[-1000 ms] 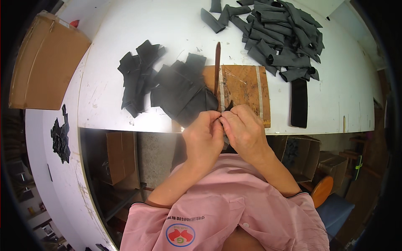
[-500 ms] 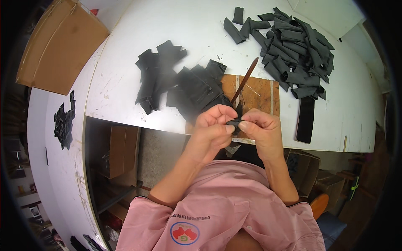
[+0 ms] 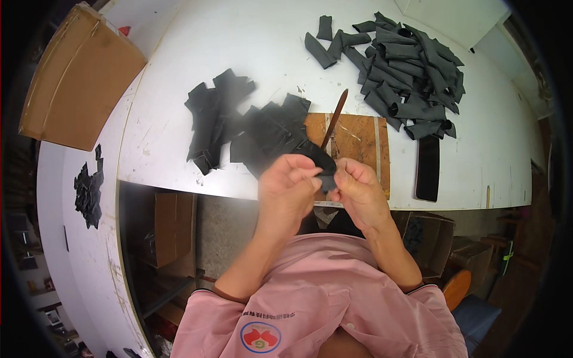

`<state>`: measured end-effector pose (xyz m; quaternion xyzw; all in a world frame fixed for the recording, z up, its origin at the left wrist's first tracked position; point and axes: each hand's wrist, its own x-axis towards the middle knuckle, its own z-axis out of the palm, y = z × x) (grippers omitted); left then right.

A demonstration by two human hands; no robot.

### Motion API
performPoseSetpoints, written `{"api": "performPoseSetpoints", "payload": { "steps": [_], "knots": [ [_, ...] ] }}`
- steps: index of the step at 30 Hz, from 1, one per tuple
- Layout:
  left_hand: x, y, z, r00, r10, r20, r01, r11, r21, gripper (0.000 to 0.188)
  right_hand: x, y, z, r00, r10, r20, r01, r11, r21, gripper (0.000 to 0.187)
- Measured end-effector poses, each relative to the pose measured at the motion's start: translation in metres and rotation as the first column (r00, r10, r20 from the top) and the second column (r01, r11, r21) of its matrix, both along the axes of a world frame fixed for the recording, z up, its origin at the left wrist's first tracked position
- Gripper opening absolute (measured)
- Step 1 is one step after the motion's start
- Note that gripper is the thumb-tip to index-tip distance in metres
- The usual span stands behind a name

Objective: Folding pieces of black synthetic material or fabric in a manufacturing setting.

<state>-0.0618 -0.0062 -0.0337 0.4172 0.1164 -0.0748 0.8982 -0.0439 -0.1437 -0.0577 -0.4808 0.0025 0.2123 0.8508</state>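
Left hand point(image 3: 289, 188) and right hand point(image 3: 360, 190) pinching black fabric point(image 3: 326, 181) — its length curves up-left — dark pieces point(image 3: 268, 128) alongside, brown stick point(image 3: 335, 118) just beyond!

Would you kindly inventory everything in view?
Fabric strip: one, black, between both hands
Flat fabric pieces: many, black, two heaps, left of centre
Rolled fabric tubes: many, dark grey, upper right
Rectangular wooden board: one, brown, centre
Slim tapered stick: one, brown, over the board
Flat rectangular slab: one, black, right of the board
Large tabletop: one, white, middle
Large cardboard box: one, brown, upper left
Small fabric heap: one, black, far left
Smaller cardboard boxes: several, brown, below tabletop
Rounded object: one, orange, lower right
Angular object: one, blue, lower right
Fabric shirt: one, pink, bottom
Left hand: one, bare, holding strip
Right hand: one, bare, holding strip
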Motion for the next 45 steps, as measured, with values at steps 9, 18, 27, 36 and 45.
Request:
{"api": "performPoseSetpoints", "payload": {
  "steps": [9, 18, 27, 36, 45],
  "knots": [
    [-0.011, -0.007, 0.036, 0.950, -0.186, 0.253, 0.133, 0.968, 0.211, 0.029, 0.014, -0.006, 0.030, 0.881, -0.033, 0.472, 0.017, 0.999, 0.038, 0.015],
    [0.015, -0.020, 0.063, 0.887, 0.170, 0.429, -0.325, 0.890, 0.319, 0.010, 0.028, 0.001, 0.095, 0.646, 0.006, 0.763, 0.434, 0.819, -0.374, 0.009],
    [0.061, 0.008, 0.069, 0.911, -0.283, 0.300, 0.400, 0.430, -0.810, 0.029, 0.070, -0.005, 0.113, 0.895, 0.193, 0.402, -0.071, 0.952, -0.299, 0.025],
    [0.073, 0.006, 0.016, 0.966, -0.232, -0.110, 0.016, 0.479, -0.878, 0.028, 0.080, 0.000, 0.044, 0.995, 0.099, 0.022, -0.095, 0.984, -0.148, 0.029],
    [0.061, 0.010, 0.002, 0.965, -0.263, -0.008, 0.201, 0.755, -0.624, 0.020, 0.086, -0.008, 0.020, 0.960, 0.281, 0.010, -0.279, 0.957, -0.083, 0.023]
  ]
}}
